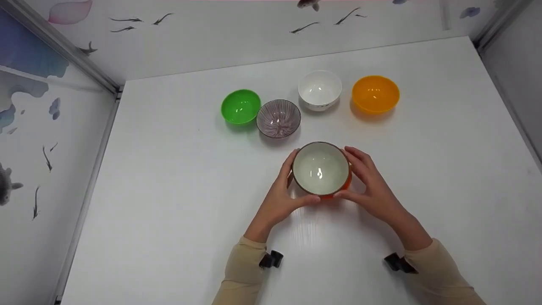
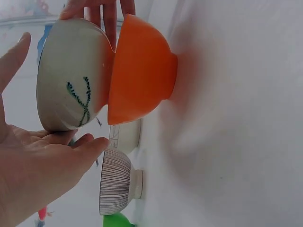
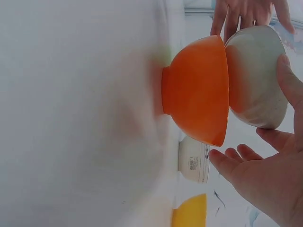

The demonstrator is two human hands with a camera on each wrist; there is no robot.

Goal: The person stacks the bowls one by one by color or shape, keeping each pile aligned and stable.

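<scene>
A pale grey-green bowl (image 1: 320, 169) with a dark brown rim is held between both hands, directly above an orange bowl (image 2: 142, 71) that stands upright on the table. Its lower part sits at the orange bowl's mouth; whether it rests inside cannot be told. On its left side my left hand (image 1: 285, 195) grips it, thumb at the near side and fingers round the far side. My right hand (image 1: 370, 188) grips the opposite side likewise. A dark green branch-like pattern shows on the pale bowl's outer wall in the left wrist view.
Beyond the hands stand a green bowl (image 1: 241, 106), a purple striped bowl (image 1: 278, 119) close against it, a white bowl (image 1: 319, 90) and a yellow-orange bowl (image 1: 375, 94). White panels edge the white table (image 1: 169, 190) at the back and sides.
</scene>
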